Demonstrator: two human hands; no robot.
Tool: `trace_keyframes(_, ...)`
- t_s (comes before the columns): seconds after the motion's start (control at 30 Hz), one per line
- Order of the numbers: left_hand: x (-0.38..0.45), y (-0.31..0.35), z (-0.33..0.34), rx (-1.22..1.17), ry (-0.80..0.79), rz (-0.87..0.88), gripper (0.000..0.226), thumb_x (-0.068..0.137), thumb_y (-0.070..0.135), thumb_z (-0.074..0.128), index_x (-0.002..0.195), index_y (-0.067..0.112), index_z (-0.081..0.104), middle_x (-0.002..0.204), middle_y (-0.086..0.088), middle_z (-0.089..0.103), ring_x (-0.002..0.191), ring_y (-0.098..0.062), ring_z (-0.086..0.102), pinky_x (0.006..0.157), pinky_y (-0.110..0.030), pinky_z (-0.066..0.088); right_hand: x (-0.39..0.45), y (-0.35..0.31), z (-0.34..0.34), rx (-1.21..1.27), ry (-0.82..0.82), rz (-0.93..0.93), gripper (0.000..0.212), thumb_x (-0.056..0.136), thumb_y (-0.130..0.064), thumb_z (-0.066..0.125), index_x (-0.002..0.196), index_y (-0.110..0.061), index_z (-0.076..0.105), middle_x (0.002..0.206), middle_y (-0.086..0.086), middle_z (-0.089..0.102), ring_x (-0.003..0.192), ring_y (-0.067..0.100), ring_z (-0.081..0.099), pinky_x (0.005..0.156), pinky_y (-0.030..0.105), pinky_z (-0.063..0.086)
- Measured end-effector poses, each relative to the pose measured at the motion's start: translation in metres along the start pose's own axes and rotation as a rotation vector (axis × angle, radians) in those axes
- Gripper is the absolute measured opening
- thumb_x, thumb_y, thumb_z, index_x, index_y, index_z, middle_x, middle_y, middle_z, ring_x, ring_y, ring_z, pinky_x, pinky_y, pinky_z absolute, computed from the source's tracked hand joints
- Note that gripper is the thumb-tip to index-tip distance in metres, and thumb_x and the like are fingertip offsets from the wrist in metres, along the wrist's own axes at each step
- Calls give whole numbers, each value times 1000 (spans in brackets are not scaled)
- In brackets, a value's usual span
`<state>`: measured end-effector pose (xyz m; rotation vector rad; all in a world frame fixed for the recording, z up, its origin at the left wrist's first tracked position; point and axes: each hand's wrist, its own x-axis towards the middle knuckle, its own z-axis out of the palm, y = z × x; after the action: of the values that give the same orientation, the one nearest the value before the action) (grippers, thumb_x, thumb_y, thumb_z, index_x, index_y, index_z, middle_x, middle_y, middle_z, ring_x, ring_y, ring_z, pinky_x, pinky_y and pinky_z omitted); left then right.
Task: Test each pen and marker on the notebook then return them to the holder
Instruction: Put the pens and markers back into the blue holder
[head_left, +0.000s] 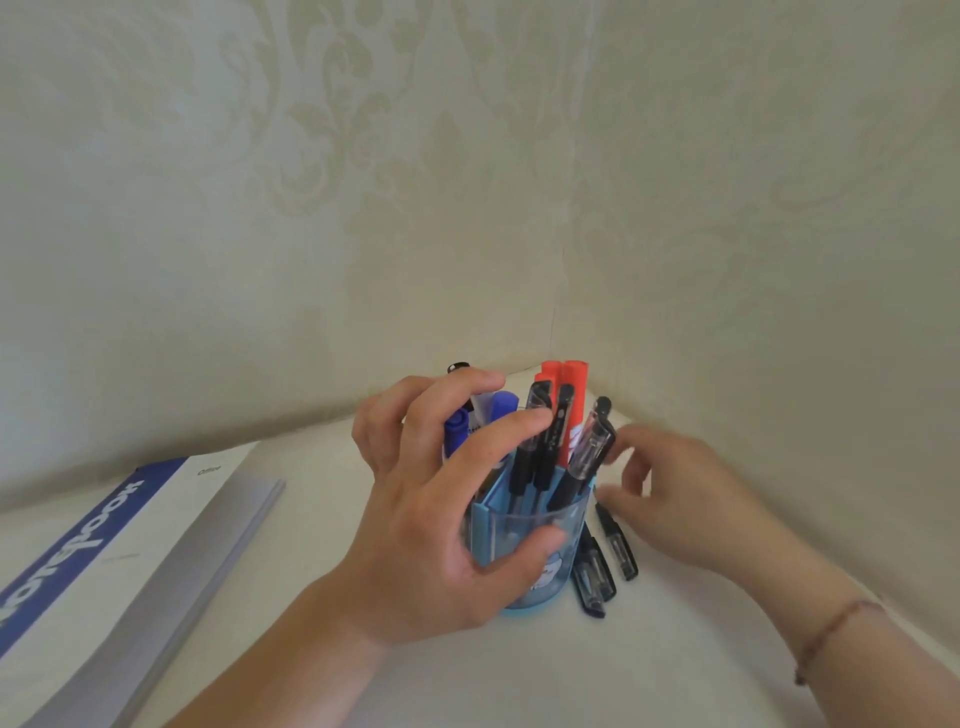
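Note:
A translucent blue holder (524, 540) stands in the corner of the white table. It is packed with black pens (540, 441), red markers (571, 384) and blue markers (457, 431). My left hand (441, 499) wraps the holder from the left, thumb on its front wall and fingers over the pen tops. My right hand (685, 499) hovers just right of the holder, fingers apart and blurred, with nothing in it. Right of the holder's base, three black pens (602, 566) lie on the table. The notebook (114, 571) lies shut at the left.
Patterned beige walls meet in a corner (558, 322) directly behind the holder. The white tabletop (519, 675) stretches toward me between my forearms. A thin bracelet (831, 634) is on my right wrist.

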<state>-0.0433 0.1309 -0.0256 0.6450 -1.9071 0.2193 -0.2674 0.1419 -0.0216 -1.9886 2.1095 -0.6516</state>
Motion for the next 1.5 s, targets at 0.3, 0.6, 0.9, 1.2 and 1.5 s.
trace_keyframes(0.3, -1, -1, 0, -9, 8, -24, 63, 71, 51, 71, 125, 24, 52, 135, -1, 39, 126, -25, 33, 98, -57, 32, -9, -11, -16, 214, 183, -6, 31, 89, -5, 53, 93, -36, 60, 70, 4, 68, 54, 23, 64, 53, 31, 51)
trace_keyframes(0.6, 0, 8, -1, -80, 52, 0, 62, 69, 42, 59, 126, 19, 50, 131, -4, 38, 123, -36, 36, 104, -50, 28, -27, -23, -50, 1271, 461, -114, 11, 90, -10, 57, 95, -14, 66, 63, 1, 58, 34, 19, 41, 37, 22, 30)
trace_keyframes(0.9, 1, 4, -1, -46, 38, 0, 68, 68, 42, 70, 129, 22, 47, 133, 1, 35, 124, -29, 36, 98, -56, 32, -32, -32, -47, 1327, 530, -465, 22, 88, -43, 60, 104, -30, 64, 92, -13, 60, 87, 17, 53, 76, 32, 45)
trace_keyframes(1.2, 2, 4, 0, -40, 37, -5, 69, 67, 41, 72, 129, 23, 47, 133, 3, 33, 124, -29, 35, 98, -59, 32, -31, -44, -28, 1037, 620, -499, 55, 83, -26, 68, 130, -34, 42, 94, 5, 67, 80, 25, 70, 81, 40, 57)
trace_keyframes(1.5, 1, 4, -2, -49, 27, 1, 64, 69, 39, 67, 128, 21, 49, 133, 0, 35, 123, -32, 37, 100, -55, 31, -12, -14, -6, 305, 260, -324, 38, 91, -16, 57, 98, -53, 54, 89, -15, 59, 70, 12, 59, 62, 23, 47)
